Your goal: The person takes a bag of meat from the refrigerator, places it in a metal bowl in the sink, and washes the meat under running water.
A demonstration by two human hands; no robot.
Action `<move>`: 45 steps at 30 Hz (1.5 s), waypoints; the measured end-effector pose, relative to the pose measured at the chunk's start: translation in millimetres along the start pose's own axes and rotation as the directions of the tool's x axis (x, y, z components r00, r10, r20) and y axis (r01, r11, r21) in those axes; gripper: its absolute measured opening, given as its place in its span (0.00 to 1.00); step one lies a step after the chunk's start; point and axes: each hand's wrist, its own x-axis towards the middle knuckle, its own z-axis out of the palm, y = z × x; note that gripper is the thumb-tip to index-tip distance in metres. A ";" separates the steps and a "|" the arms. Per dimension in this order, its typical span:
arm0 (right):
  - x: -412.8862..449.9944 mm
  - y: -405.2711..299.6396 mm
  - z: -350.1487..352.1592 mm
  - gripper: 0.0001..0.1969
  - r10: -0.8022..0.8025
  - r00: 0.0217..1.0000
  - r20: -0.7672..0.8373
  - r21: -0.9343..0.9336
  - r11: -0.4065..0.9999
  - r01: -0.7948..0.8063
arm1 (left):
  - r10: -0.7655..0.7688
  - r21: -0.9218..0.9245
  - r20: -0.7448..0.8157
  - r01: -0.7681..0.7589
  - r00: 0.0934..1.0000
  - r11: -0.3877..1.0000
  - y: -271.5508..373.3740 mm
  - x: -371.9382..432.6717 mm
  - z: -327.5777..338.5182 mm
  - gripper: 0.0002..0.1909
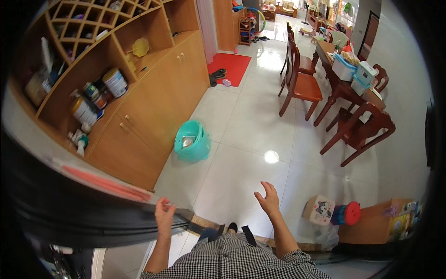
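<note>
My left hand [164, 213] is raised beside the dark door frame [183, 219], fingers curled and thumb near the fingertips. A small pale glint shows at its fingertips, too small to tell if it is a held object. Over the tiled floor [244, 171], my right hand [269, 201] hangs with thumb and fingers apart, holding nothing. Ahead, a turquoise plastic bucket [195, 151] stands against the wooden cabinet [153, 111], with a pale item inside it. My shoe [232, 227] shows at the stone threshold [205, 225].
Dark red wooden chairs [303, 82] surround a dining table [325, 48] bearing plastic boxes [345, 67]. Shoes [218, 74] lie on a red mat [235, 66]. Low at right are a cat-patterned stool [322, 210], a red-topped stool [352, 212] and a cardboard-coloured box [364, 226].
</note>
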 end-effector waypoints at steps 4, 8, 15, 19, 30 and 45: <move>133.7 1.4 -10.5 0.25 -0.109 0.994 -0.014 -0.034 0.993 0.109 | 0.042 0.033 -0.127 -0.038 0.991 0.999 20.9 93.6 53.0 0.24; 285.8 13.2 -2.7 0.28 -0.146 0.989 0.032 -0.154 0.977 0.149 | 0.094 0.032 -0.099 -0.092 0.991 0.995 34.5 201.2 144.9 0.29; 539.4 -14.4 -14.8 0.33 -0.300 0.941 0.155 -0.348 0.875 0.336 | 0.212 0.144 0.089 -0.223 0.973 0.964 138.9 417.6 352.2 0.36; 658.8 4.5 -39.1 0.34 -0.312 0.946 0.089 -0.417 0.851 0.320 | 0.376 0.291 0.367 -0.489 0.851 0.822 231.5 507.0 496.9 0.40; 1046.2 60.3 -20.7 0.37 -0.339 0.941 0.002 -0.465 0.833 0.301 | 0.566 0.391 0.572 -0.804 0.593 0.447 337.0 762.8 787.8 0.51; 1520.1 109.0 26.1 0.39 -0.407 0.913 0.014 -0.493 0.792 0.361 | 0.501 0.379 0.675 -0.837 0.541 0.394 476.9 1081.0 1112.1 0.53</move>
